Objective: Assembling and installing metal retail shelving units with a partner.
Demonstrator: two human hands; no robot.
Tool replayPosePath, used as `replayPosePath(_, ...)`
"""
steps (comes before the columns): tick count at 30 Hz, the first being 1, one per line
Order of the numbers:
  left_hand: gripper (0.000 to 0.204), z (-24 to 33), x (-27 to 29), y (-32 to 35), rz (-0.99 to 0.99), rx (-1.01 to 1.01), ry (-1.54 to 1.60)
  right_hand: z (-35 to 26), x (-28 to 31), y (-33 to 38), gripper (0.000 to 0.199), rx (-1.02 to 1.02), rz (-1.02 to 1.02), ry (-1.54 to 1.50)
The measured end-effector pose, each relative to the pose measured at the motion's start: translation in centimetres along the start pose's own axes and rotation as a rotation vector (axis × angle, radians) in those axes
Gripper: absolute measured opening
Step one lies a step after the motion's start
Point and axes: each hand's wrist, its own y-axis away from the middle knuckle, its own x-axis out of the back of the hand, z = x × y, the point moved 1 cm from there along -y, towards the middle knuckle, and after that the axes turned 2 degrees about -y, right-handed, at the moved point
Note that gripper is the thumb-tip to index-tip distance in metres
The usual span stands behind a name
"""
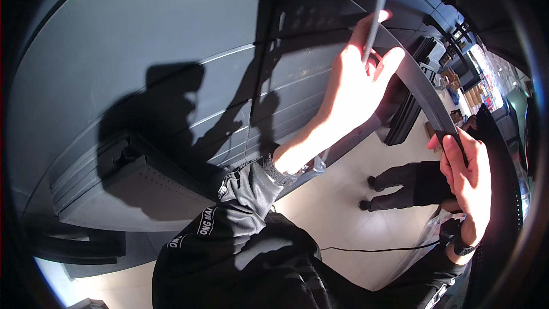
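Note:
My left hand (357, 83) is raised at the upper middle, fingers curled around a thin pale grey rod (380, 6) that rises out of the top of the view. Its thumb lies against the upper part of a long dark grey strip (420, 88), which slants down to the right. Lower down, my right hand (468, 171) grips the other end of this strip between thumb and fingers. Whether the left fingers also hold the strip is hard to see. Both wrists wear dark bands, below which come black and grey sleeves.
Large dark grey panels (171, 6) fill the left, crossed by my shadow. A grey shelf-like piece with small holes (131, 194) juts out below. Another person in dark trousers (394, 186) stands on the pale floor (349, 229). A black cable (377, 249) runs across it. Stocked shelves (480, 80) stand far right.

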Motion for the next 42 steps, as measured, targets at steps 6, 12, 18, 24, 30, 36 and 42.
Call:
replayPosePath(6,0.027,0.1,-0.2,-0.5,-0.052,0.034,-0.023,0.3,-0.4,-0.6,0.032,-0.021,-0.032,0.031)
replayPosePath(12,0.032,1.0,0.3,-0.3,-0.073,0.092,-0.119,0.2,-0.2,-0.2,0.031,-0.006,-0.027,0.04)
replayPosePath(18,0.047,1.1,1.3,-0.6,-0.108,-0.022,-0.304,-0.3,1.4,-0.6,0.03,0.005,-0.096,0.035)
replayPosePath(24,0.053,-0.2,1.6,-0.4,-0.145,-0.188,-0.559,0.9,0.7,-0.4,0.026,-0.048,-0.04,0.0)
replayPosePath(30,0.053,-0.2,0.9,0.0,-0.141,-0.29,-0.559,1.6,1.7,-0.2,0.023,-0.023,-0.089,-0.014)
replayPosePath(36,0.057,-0.2,0.9,-0.1,-0.23,-0.179,-0.546,2.3,1.7,-0.1,0.029,-0.002,-0.078,-0.03)
replayPosePath(42,0.058,-2.0,0.2,-0.1,-0.188,-0.281,-0.536,3.5,1.2,-0.6,0.025,0.202,0.008,0.078)
